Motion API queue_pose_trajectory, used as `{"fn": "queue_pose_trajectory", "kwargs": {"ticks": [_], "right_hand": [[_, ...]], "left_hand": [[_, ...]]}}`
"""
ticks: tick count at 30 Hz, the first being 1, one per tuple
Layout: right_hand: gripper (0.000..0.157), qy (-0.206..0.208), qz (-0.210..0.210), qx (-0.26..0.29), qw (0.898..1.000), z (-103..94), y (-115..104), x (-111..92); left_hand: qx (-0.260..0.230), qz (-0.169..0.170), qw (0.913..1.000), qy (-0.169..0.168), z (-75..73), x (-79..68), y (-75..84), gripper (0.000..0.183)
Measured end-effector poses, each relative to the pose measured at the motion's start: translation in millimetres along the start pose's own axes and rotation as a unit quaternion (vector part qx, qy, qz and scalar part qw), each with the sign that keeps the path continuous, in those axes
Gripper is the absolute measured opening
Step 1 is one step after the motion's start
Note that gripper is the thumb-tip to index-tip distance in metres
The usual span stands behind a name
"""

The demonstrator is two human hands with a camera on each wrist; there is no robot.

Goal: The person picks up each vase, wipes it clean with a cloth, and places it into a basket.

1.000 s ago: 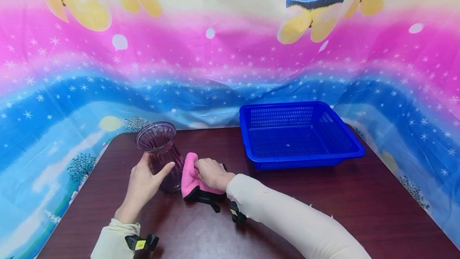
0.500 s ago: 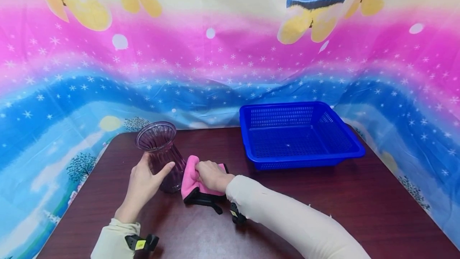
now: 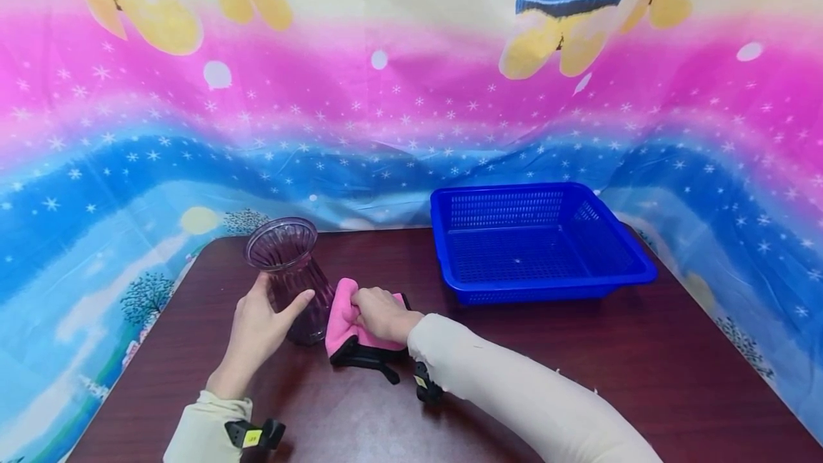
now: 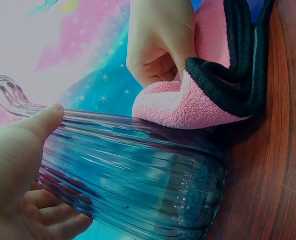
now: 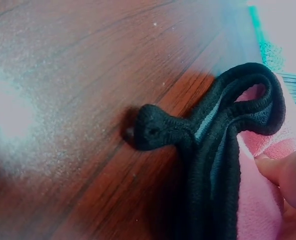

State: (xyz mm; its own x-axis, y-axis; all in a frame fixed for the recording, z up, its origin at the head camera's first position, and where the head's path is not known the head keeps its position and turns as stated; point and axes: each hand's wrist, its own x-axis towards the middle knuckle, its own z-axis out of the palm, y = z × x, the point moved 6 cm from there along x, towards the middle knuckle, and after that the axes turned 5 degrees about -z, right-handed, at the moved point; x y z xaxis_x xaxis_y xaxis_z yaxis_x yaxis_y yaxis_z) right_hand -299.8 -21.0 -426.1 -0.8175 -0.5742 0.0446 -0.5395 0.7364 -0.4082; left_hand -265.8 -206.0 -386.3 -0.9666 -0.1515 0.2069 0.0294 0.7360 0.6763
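A purple ribbed glass vase (image 3: pixel 298 291) with a flared rim stands upright on the table's left side. Around its middle, my left hand (image 3: pixel 258 324) grips it, thumb on the near side and fingers behind, as the left wrist view also shows on the glass vase (image 4: pixel 132 170). My right hand (image 3: pixel 381 313) pinches a folded pink cloth (image 3: pixel 339 320) with black edging and a small black loop. Pressed against the vase's right side near the base is the pink cloth (image 4: pixel 183 102). In the right wrist view, part of the right thumb shows against the cloth (image 5: pixel 258 200).
A blue perforated plastic basket (image 3: pixel 534 284) stands at the back right of the dark reddish wooden table (image 3: pixel 643 377). A colourful printed curtain (image 3: pixel 411 113) hangs behind and along both sides of the table. Black wrist cameras sit on both sleeves.
The cloth and my right hand have shifted slightly down and to the right along the vase, then stay nearly still. My left hand keeps its grip on the vase.
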Motion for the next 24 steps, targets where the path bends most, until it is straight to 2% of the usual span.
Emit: {"fn": "queue_pose_trajectory", "kwargs": {"ticks": [12, 24], "right_hand": [[0.025, 0.014, -0.030, -0.010, 0.999, 0.9, 2.1, -1.7], [0.021, 0.020, -0.045, -0.010, 0.999, -1.9, 1.0, -1.5]], "left_hand": [[-0.003, -0.004, 1.0000, -0.006, -0.5, -1.2, 1.1, 0.073], [0.001, 0.000, 1.0000, 0.005, -1.9, -0.4, 1.1, 0.070]]}}
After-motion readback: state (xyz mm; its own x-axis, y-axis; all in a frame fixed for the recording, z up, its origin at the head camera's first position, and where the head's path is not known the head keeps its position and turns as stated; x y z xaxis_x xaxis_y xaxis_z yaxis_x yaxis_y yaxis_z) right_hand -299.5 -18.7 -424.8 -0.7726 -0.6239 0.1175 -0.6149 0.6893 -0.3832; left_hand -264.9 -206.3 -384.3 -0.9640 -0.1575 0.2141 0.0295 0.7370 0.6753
